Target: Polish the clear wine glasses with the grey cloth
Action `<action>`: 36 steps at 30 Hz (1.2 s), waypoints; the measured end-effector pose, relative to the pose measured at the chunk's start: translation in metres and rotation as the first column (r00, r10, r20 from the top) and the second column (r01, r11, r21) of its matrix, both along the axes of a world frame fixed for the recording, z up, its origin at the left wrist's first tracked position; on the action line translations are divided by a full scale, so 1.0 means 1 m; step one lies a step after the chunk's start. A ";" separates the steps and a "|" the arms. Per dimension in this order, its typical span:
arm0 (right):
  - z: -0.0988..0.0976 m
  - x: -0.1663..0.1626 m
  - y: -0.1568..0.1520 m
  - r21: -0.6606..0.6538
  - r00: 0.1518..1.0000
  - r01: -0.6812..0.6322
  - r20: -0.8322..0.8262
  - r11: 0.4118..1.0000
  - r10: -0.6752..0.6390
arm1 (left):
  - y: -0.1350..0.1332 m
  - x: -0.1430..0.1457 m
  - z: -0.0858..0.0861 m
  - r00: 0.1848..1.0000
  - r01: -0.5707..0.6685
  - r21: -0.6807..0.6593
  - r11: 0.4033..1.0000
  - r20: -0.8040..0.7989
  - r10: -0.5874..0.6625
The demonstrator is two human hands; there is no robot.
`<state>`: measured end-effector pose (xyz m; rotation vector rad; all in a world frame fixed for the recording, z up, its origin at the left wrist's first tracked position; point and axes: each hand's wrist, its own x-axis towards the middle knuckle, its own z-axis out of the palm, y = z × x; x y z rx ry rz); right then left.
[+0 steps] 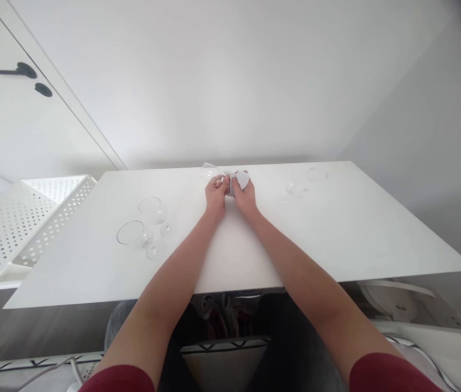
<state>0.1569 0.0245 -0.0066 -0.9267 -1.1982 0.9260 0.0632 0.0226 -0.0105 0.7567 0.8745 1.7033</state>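
My left hand is closed around the stem end of a clear wine glass, whose bowl tilts up and to the left. Pressed close beside it, my right hand grips a pale cloth bunched near the glass's foot. Fingers hide most of the foot, so I cannot tell exactly how far the cloth wraps it. Both hands are over the far middle of the white table.
Two clear stemmed glasses stand on the table's left side. Another clear glass is faintly visible at the far right. A white perforated rack adjoins the left edge. A wall rises behind the table.
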 end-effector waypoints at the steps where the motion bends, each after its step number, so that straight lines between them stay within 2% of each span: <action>1: 0.001 0.000 0.001 -0.060 0.999 -0.010 -0.054 0.998 0.006 | -0.001 0.000 0.001 1.000 0.008 0.001 1.000 -0.002 -0.008; 3: 0.001 0.001 0.006 -0.250 0.980 -0.078 -0.194 0.965 0.029 | -0.002 0.000 0.003 0.999 0.036 -0.001 0.999 -0.014 -0.036; 5: 0.001 0.002 0.011 -0.422 0.946 -0.221 -0.313 0.879 0.088 | -0.003 0.000 0.004 0.997 0.073 0.003 0.997 -0.035 -0.072; 7: 0.000 0.004 0.014 -0.490 0.928 -0.301 -0.348 0.819 0.132 | -0.003 0.000 0.004 0.995 0.088 0.010 0.996 -0.056 -0.087; 8: 0.000 0.004 0.013 -0.484 0.939 -0.279 -0.316 0.829 0.132 | -0.004 0.001 0.004 0.995 0.083 0.007 0.997 -0.058 -0.083; 9: -0.001 0.004 0.012 -0.451 0.961 -0.219 -0.253 0.865 0.112 | -0.004 0.001 0.004 0.996 0.073 0.000 0.997 -0.048 -0.073; 12: -0.001 0.002 0.004 -0.206 1.000 -0.022 -0.011 0.978 0.021 | -0.004 -0.001 0.005 0.999 0.024 -0.020 1.000 0.023 -0.023; 15: 0.001 0.000 -0.004 0.001 0.996 -0.043 0.080 0.999 0.043 | -0.004 -0.005 0.005 0.996 -0.032 0.006 0.999 0.089 0.031; 17: 0.002 0.001 -0.004 -0.019 0.997 -0.036 0.071 0.999 0.037 | -0.002 -0.007 0.006 0.990 -0.056 0.037 0.998 0.132 0.050; 19: 0.001 0.002 0.000 -0.135 0.999 0.015 0.050 0.991 -0.008 | -0.001 -0.009 0.007 0.983 -0.055 0.060 0.997 0.181 0.044; 21: 0.001 0.003 0.004 -0.247 1.000 0.009 -0.013 0.969 -0.012 | -0.001 -0.011 0.009 0.979 -0.035 0.058 0.998 0.205 0.023; 25: 0.003 0.001 0.008 -0.352 0.942 -0.237 -0.311 0.905 0.125 | -0.004 -0.012 0.013 0.980 0.038 0.051 0.998 0.191 -0.047; 27: 0.004 0.001 0.007 -0.376 0.919 -0.272 -0.374 0.886 0.123 | -0.005 -0.012 0.014 0.976 0.052 0.058 0.997 0.208 -0.063; 28: 0.004 0.002 0.007 -0.381 0.930 -0.231 -0.357 0.895 0.088 | -0.005 -0.012 0.014 0.974 0.051 0.056 0.997 0.217 -0.062; 30: 0.004 0.006 0.007 -0.355 0.970 -0.068 -0.243 0.932 -0.021 | -0.005 -0.012 0.013 0.975 0.043 0.039 0.998 0.217 -0.050; 33: 0.006 0.015 0.004 -0.178 0.988 0.154 0.018 0.972 -0.154 | -0.004 -0.012 0.011 0.977 0.016 0.017 1.000 0.213 -0.019; 36: 0.012 0.018 -0.003 0.057 0.964 0.131 0.226 0.990 -0.141 | -0.005 -0.012 0.011 0.970 -0.015 0.033 0.999 0.243 0.007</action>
